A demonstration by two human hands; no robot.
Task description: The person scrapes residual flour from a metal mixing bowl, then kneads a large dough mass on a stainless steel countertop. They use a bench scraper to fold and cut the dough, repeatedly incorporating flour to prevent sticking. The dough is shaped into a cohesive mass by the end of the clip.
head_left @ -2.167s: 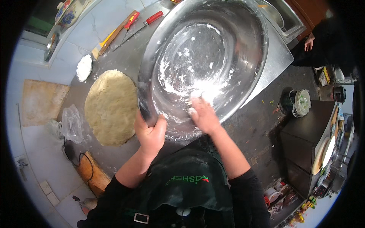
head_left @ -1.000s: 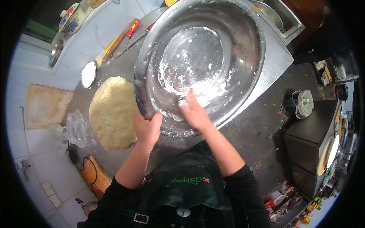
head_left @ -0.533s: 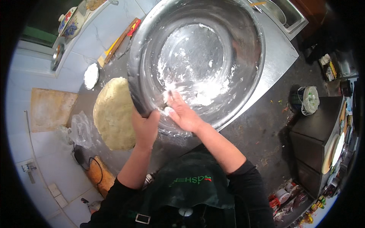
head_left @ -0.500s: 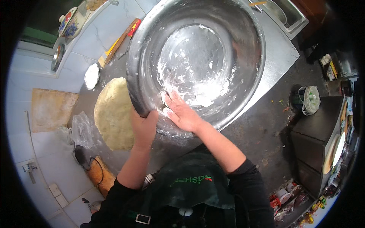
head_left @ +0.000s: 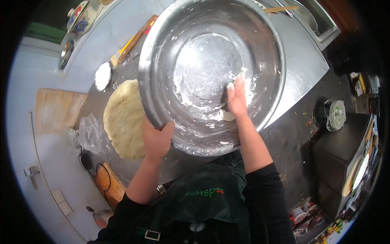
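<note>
A large round steel basin [head_left: 193, 122] takes up the upper middle of the view, tilted toward me, its inside streaked with white flour [head_left: 189, 99]. My left hand [head_left: 158, 140] grips its near left rim, the thumb over the edge and the other fingers hidden behind the wall. Inside the basin, my right hand [head_left: 238, 99] lies against the lower right of the floor and wall, fingers stretched out and floury at the tips. A pale dough scrap or flour clump [head_left: 226, 115] sits beside that palm. Left of the basin, a broad flat slab of dough [head_left: 124, 120] rests on the counter, partly covered by the rim.
On the dark counter at left are a small bowl of white flour [head_left: 103, 76], a wooden-handled tool [head_left: 136, 39], a plastic bag [head_left: 90, 133] and a wooden board [head_left: 111, 187]. Another board [head_left: 59, 110] leans on the tiled wall. A lidded bucket [head_left: 335, 116] stands at right.
My right hand has swept rightward and up across the inside of the basin, gathering flour along. The basin has shifted slightly, while my left hand keeps its grip on the rim.
</note>
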